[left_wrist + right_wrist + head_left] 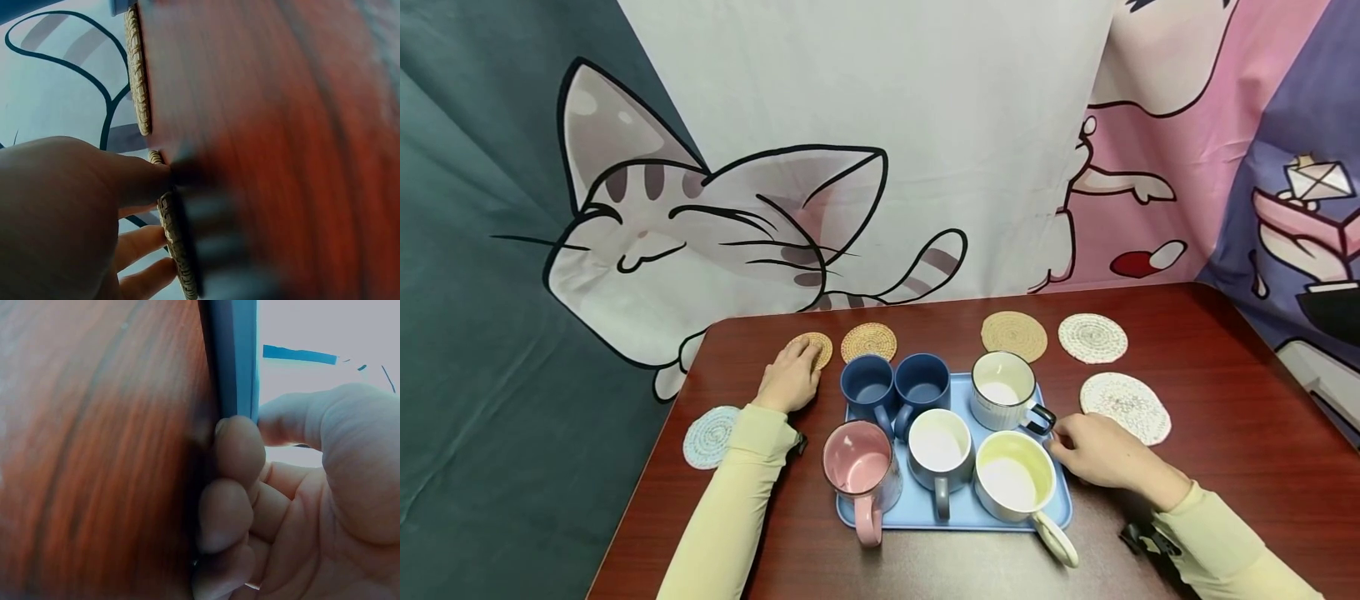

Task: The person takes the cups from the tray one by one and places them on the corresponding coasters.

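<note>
My left hand (pixel 786 379) rests its fingers on a small round woven coaster (pixel 823 348) at the back left of the table. In the left wrist view, the thumb and fingertips touch that coaster (pixel 177 247), which lies flat. At the right edge of a blue tray (pixel 917 521), my right hand (pixel 1105 454) grips the rim. In the right wrist view, curled fingers and the thumb pinch the tray's edge (pixel 236 362). Standing on the tray are two dark blue mugs (pixel 922 383), a pink mug (pixel 859 458), a white mug with a grey handle (pixel 940 450), a black-handled cream mug (pixel 1002 392) and a pale yellow-lined mug (pixel 1015 479).
A second tan coaster (pixel 868 340) lies right of my left hand; a larger beige one (pixel 1013 333) is behind the tray. Two white coasters (pixel 1093 337) lie at the right, a light blue one (pixel 710 437) at the left. A cat-print cloth (pixel 737 233) hangs behind the table (pixel 1247 400).
</note>
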Demonstrator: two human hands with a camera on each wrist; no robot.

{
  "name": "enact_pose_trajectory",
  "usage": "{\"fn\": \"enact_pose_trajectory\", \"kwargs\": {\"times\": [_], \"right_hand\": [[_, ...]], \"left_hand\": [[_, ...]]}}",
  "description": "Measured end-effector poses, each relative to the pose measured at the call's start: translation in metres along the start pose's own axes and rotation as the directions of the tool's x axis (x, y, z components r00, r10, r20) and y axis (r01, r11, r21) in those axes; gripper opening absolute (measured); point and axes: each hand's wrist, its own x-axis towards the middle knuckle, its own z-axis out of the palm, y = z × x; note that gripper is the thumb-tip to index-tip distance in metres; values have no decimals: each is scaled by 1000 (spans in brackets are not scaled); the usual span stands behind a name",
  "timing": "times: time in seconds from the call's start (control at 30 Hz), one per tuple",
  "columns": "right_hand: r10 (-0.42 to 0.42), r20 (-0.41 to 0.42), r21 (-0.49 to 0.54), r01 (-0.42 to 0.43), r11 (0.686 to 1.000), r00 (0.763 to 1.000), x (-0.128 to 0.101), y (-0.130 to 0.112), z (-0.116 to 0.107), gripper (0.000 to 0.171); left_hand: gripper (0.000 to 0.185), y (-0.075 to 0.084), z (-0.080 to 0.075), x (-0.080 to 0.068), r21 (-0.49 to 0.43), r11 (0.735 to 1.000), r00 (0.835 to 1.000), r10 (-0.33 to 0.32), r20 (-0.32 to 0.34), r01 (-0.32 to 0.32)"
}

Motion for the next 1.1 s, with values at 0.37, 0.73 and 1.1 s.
{"fn": "enact_pose_trajectory", "kwargs": {"times": [0.37, 0.73, 1.1], "right_hand": [[-6, 5, 4, 6, 1000, 1000, -1, -1, -2, 37], [-12, -1, 3, 12, 1000, 1000, 1, -2, -5, 36], [-9, 13, 6, 9, 1000, 1000, 0, -2, -3, 35]], "left_hand": [[52, 0, 0, 0, -33, 999, 1000, -6, -11, 5], [57, -5, 0, -4, -75, 996, 997, 40, -64, -44], [59, -6, -5, -45, -33, 998, 990, 53, -129, -58]]}}
